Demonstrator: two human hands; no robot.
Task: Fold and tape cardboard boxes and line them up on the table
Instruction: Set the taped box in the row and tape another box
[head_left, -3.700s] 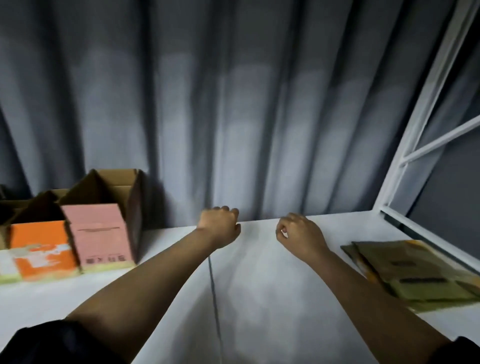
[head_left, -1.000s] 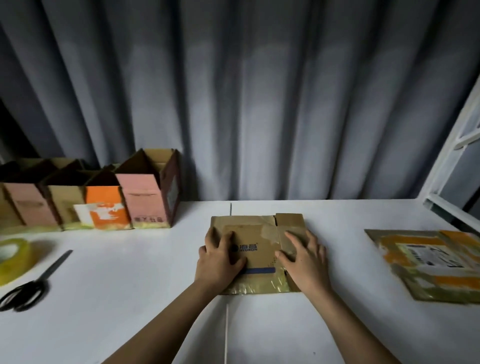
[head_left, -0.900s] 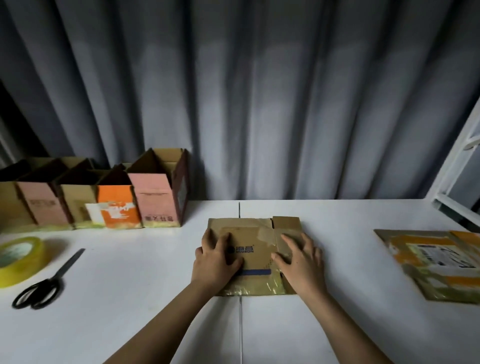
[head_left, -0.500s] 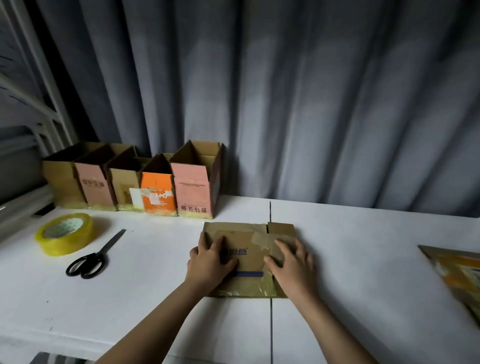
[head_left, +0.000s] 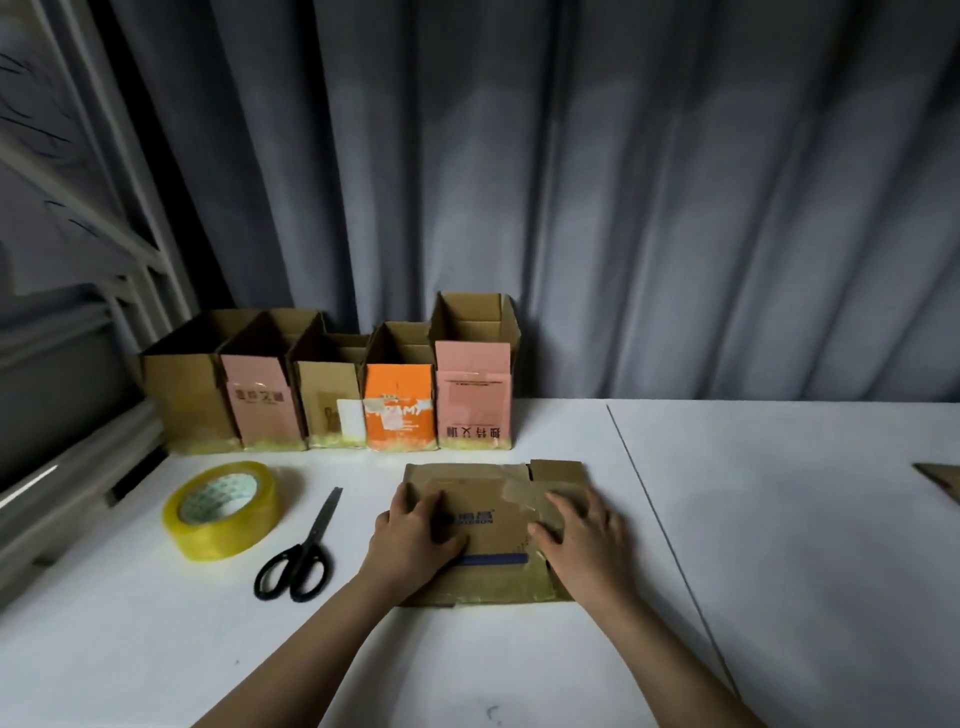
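A flattened brown cardboard box (head_left: 493, 519) with a blue stripe and old tape lies on the white table (head_left: 779, 545) in front of me. My left hand (head_left: 415, 535) rests flat on its left half, fingers spread. My right hand (head_left: 584, 540) lies flat on its right half. Both press the cardboard down and neither grips it. Several folded open-topped boxes (head_left: 332, 384) stand in a row against the curtain at the back left; the rightmost is a pink one (head_left: 474, 395).
A roll of yellowish clear tape (head_left: 221, 509) lies left of the flat box, with black-handled scissors (head_left: 301, 551) between them. The corner of more flat cardboard (head_left: 943, 480) shows at the right edge. A white metal frame (head_left: 78, 208) stands at the left.
Both hands, empty over the bare table 3.7 s ago, now lie on the flat box. Over the last second they stay put while the view swings left, bringing tape and scissors into view.
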